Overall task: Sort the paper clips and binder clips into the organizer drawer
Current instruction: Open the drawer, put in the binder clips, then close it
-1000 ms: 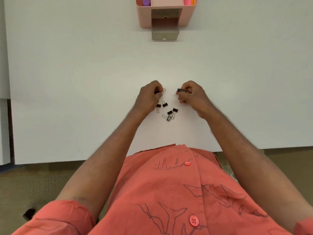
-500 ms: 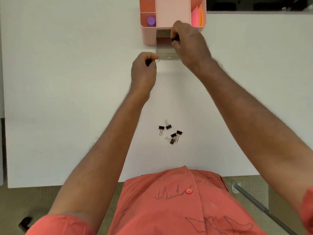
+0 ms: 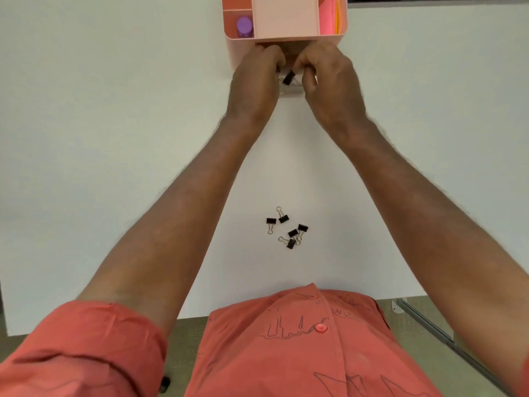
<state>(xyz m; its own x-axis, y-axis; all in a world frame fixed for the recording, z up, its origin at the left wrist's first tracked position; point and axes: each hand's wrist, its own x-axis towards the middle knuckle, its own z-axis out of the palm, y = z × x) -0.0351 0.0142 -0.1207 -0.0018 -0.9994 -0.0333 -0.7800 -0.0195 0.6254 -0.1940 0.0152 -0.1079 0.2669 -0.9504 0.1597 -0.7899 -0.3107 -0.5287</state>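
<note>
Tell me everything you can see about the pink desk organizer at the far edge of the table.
The pink organizer looks like matte plastic and stands upright on the white table. Its top is split into compartments: a left one holds a purple-capped item, the wide middle one looks empty, and the right holds bright paper sheets. Its drawer is pulled out toward the person, mostly hidden by both hands.

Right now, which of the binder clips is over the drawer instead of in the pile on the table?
The binder clip between the left hand and right hand, over the open drawer of the pink organizer. The five others lie loose near the table edge.
</note>
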